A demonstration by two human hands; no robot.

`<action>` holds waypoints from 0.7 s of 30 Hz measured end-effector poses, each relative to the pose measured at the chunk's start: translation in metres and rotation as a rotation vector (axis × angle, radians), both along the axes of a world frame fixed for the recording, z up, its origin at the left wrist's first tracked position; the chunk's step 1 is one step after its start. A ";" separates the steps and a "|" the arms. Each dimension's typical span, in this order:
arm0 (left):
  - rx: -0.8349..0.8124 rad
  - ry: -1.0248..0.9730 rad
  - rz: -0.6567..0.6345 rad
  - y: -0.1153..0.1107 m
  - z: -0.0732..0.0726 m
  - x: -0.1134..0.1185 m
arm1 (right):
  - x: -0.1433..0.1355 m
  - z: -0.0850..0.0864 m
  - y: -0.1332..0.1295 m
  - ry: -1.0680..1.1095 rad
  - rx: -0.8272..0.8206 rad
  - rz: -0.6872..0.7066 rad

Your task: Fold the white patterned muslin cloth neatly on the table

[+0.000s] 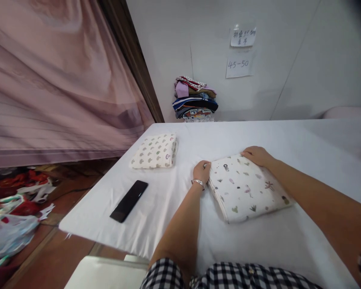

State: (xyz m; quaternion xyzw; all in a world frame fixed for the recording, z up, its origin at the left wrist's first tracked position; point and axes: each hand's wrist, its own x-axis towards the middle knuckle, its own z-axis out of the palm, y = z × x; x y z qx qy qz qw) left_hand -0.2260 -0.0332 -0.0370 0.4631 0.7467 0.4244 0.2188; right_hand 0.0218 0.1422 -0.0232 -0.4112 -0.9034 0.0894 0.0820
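A folded white cloth (246, 188) printed with small plants, a flamingo and other motifs lies on the white-covered table (180, 208) in front of me. My left hand (201, 171), with a bracelet at the wrist, is closed around its left corner; those fingertips are partly hidden by the fabric. At the far edge, my right hand (255, 155) pinches the cloth, its thumb out of sight. The stacked layers show along the cloth's left side. Further left rests a second folded cloth (155, 151), cream with grey mushroom-like prints, apart from both hands.
A black phone (129, 201) lies near the table's left side. Behind the table, a pile of folded fabrics (195, 100) stands against the wall. A pink curtain (63, 80) hangs at left, above plastic bags (12, 233) on the floor. A white stool (108, 273) is beside me.
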 end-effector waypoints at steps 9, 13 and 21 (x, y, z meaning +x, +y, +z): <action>-0.001 0.005 0.003 0.000 0.002 0.000 | 0.016 0.004 -0.004 0.178 -0.161 -0.324; -0.003 0.006 0.006 0.000 0.002 0.000 | 0.037 0.002 -0.018 0.279 -0.215 -0.404; -0.001 0.044 0.001 -0.002 0.006 0.001 | 0.078 0.005 -0.044 0.189 -0.280 -0.571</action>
